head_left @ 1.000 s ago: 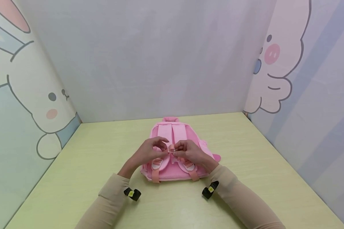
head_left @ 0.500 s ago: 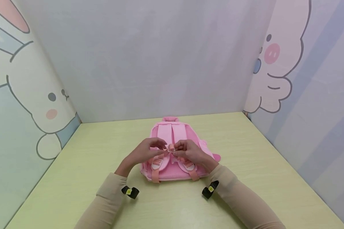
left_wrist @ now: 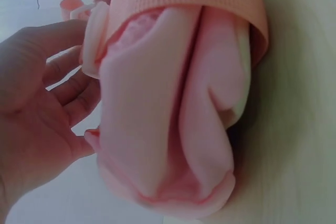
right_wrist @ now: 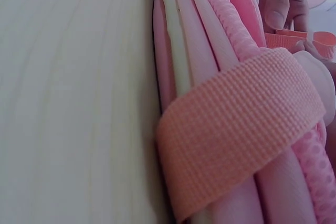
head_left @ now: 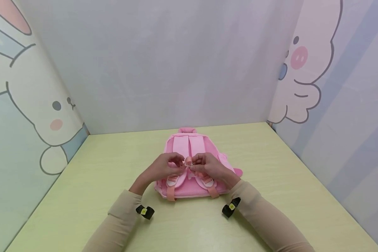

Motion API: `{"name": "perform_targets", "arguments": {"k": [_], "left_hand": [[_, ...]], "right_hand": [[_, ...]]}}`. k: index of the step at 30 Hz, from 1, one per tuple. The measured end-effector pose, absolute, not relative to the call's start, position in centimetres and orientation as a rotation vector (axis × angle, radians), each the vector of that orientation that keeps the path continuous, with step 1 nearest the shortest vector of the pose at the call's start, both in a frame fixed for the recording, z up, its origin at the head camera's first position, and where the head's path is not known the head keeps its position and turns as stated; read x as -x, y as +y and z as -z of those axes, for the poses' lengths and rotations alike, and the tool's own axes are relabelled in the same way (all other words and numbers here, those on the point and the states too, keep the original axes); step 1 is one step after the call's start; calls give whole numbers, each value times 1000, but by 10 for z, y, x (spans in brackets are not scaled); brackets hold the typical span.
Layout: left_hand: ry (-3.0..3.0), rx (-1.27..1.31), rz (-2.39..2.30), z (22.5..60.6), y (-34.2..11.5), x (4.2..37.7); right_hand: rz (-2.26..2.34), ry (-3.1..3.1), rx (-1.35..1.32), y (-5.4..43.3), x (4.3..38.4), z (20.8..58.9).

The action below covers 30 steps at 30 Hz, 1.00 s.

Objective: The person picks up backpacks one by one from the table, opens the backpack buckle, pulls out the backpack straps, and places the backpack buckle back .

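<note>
A pink backpack (head_left: 192, 189) lies on the table with its back panel and shoulder straps facing up. Across its middle runs an orange chest strap (head_left: 189, 160) with a small white buckle (head_left: 186, 163). My left hand (head_left: 164, 165) pinches the left part of this strap, fingers curled beside the buckle. From the other side, my right hand (head_left: 210, 166) pinches the strap by the buckle between thumb and fingers. The fingertips cover much of the buckle, so whether its halves are joined cannot be told. The right wrist view shows an orange webbing band (right_wrist: 241, 129) around the backpack's side.
White strap adjusters (head_left: 172, 181) sit on the lower shoulder straps. A carry handle (head_left: 187, 130) tops the backpack at the far end. The pale yellow table (head_left: 119, 147) reaches to a grey back wall (head_left: 176, 70), with cartoon-printed side walls.
My left hand shifted slightly left and then came back toward the buckle, its fingers curling more. The right hand stayed nearly still, and the backpack kept its place.
</note>
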<state>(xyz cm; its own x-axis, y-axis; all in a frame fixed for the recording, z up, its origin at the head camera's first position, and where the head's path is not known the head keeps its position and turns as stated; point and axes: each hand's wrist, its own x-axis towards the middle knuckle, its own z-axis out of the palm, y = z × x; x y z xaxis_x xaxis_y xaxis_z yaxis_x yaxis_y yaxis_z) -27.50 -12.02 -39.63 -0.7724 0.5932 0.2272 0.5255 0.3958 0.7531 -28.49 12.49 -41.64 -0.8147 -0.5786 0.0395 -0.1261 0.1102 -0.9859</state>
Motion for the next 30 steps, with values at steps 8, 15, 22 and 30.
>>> {"name": "perform_targets", "arguments": {"k": [8,15,22,30], "left_hand": [[2512,-1011,-1472,397,-118,277],[2468,-1003,-1560,398,-116,275],[2463,-947,-1587,396,-114,273],[2452,-915,-1591,398,-113,273]], "right_hand": [[1757,2039,694,124,285,416],[1757,2033,694,125,285,417],[1756,2069,748,123,284,418],[1692,2304,848,121,283,418]]}}
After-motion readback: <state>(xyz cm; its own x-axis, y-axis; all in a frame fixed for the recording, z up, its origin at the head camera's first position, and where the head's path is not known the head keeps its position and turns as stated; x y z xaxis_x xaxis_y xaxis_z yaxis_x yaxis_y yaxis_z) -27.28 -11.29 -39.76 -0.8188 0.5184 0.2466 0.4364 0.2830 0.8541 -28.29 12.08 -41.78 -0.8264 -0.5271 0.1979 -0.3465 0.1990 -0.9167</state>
